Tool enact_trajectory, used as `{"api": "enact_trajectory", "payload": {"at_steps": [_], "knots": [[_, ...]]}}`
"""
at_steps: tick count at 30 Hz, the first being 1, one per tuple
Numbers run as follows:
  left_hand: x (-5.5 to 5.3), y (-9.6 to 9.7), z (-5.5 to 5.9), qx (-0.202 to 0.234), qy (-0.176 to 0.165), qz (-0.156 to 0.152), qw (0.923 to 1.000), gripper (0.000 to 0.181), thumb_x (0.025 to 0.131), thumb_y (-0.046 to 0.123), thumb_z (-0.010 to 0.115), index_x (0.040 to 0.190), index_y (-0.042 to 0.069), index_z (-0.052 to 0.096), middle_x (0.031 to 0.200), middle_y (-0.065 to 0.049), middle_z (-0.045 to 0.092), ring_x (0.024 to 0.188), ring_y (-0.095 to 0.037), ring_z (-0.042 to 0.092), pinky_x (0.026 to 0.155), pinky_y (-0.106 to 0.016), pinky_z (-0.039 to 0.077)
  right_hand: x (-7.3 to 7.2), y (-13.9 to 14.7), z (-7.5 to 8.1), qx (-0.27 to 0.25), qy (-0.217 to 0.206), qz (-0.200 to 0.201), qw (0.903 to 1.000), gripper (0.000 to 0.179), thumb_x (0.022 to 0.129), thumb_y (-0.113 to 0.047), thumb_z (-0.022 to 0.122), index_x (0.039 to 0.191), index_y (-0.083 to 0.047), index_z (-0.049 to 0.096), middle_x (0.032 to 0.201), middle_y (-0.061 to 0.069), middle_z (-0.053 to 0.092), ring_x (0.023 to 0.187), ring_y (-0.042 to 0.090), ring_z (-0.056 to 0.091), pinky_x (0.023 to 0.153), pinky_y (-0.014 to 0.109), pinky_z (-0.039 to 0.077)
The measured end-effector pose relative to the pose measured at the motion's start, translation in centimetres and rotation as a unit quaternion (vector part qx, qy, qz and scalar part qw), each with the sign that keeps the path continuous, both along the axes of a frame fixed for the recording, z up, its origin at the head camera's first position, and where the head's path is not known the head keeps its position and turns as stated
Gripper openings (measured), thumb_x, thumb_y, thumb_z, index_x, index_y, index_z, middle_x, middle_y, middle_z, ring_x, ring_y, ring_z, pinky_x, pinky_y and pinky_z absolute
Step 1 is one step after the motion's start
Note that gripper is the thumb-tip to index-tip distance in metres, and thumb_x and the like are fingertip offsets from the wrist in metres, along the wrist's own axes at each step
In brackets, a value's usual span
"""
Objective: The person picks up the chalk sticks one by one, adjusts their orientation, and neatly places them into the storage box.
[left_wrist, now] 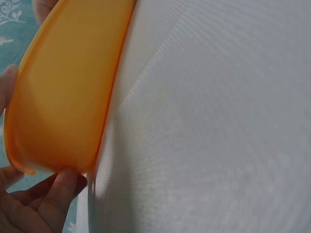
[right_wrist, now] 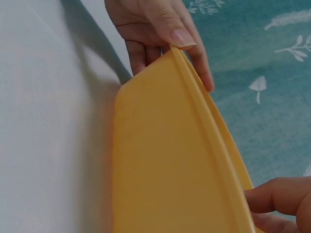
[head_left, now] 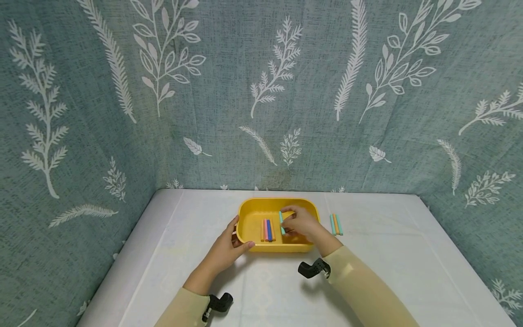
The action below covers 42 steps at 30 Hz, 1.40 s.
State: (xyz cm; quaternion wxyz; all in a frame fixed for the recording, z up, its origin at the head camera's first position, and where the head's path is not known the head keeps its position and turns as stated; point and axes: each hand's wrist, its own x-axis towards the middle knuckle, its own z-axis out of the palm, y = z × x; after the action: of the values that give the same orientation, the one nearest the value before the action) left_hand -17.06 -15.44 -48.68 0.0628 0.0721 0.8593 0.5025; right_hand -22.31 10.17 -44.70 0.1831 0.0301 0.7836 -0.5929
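Observation:
A yellow tray (head_left: 261,248) with a low divider stands on the white table. My left hand (head_left: 226,245) grips its left end, with the thumb at the front rim and the fingers along the outer wall. In the left wrist view, that hand's fingertips touch the tray wall (left_wrist: 63,97). My right hand (head_left: 300,223) is inside the tray, pinching a slim mint-green chalk-like stick (head_left: 281,217) close by the divider. Several similar sticks (head_left: 268,230), orange, pink and blue, lie side by side in the left compartment. The right wrist view shows only the tray's outer front.
To the right of the tray, a few sticks (head_left: 337,224), mint-green and orange, lie together on the white cloth (head_left: 380,263). Behind the table hangs a green leaf-patterned curtain (head_left: 229,100). Black wrist devices (head_left: 313,268) sit on both sleeves.

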Motion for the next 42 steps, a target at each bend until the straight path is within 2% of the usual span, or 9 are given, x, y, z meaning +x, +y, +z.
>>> {"api": "enact_trajectory", "payload": {"at_steps": [8,16,26,32,42], "knots": [[-0.1,0.0,-0.1,-0.001,-0.001,0.000,1.0000,0.099,0.089,0.036,0.078,0.162,0.013,0.016,0.153,-0.019,0.040,0.126,-0.030,0.056,0.100,-0.040,0.052,-0.4,-1.2,-0.6,0.038,-0.020,-0.011,0.9990,0.050,0.089,0.000,0.071,0.136,-0.007,0.056,0.097,0.016,0.061,0.071,0.023,0.063,0.064,0.033,0.061],[-0.1,0.0,-0.1,0.002,-0.004,-0.002,1.0000,0.099,0.089,0.037,0.078,0.162,0.014,0.015,0.154,-0.018,0.040,0.127,-0.030,0.056,0.100,-0.041,0.052,-0.8,-1.8,-1.7,0.077,-0.017,-0.010,0.9968,0.049,0.087,0.000,0.072,0.133,-0.006,0.058,0.094,0.015,0.060,0.071,0.022,0.063,0.061,0.030,0.059],[-0.1,0.0,-0.2,0.001,-0.003,-0.004,1.0000,0.098,0.089,0.037,0.077,0.162,0.014,0.015,0.153,-0.018,0.040,0.127,-0.030,0.055,0.101,-0.040,0.051,-1.0,-2.5,-2.2,0.136,-0.010,-0.008,0.9906,0.047,0.087,-0.001,0.072,0.131,-0.007,0.059,0.092,0.014,0.061,0.069,0.021,0.063,0.058,0.028,0.058],[-0.1,0.0,-0.2,0.000,-0.001,-0.003,1.0000,0.098,0.089,0.036,0.078,0.162,0.014,0.015,0.154,-0.018,0.039,0.127,-0.030,0.056,0.100,-0.039,0.052,-0.8,-2.6,-2.1,0.140,0.001,-0.001,0.9902,0.047,0.086,0.000,0.072,0.131,-0.005,0.058,0.092,0.013,0.062,0.069,0.020,0.063,0.058,0.028,0.059],[-0.1,0.0,-0.2,-0.005,0.004,-0.002,1.0000,0.098,0.089,0.037,0.077,0.162,0.014,0.015,0.153,-0.019,0.040,0.129,-0.031,0.054,0.101,-0.040,0.051,-0.8,-2.6,-2.1,0.118,-0.013,-0.011,0.9929,0.044,0.087,0.001,0.069,0.130,-0.005,0.058,0.087,0.013,0.062,0.065,0.018,0.062,0.056,0.027,0.058]]}}
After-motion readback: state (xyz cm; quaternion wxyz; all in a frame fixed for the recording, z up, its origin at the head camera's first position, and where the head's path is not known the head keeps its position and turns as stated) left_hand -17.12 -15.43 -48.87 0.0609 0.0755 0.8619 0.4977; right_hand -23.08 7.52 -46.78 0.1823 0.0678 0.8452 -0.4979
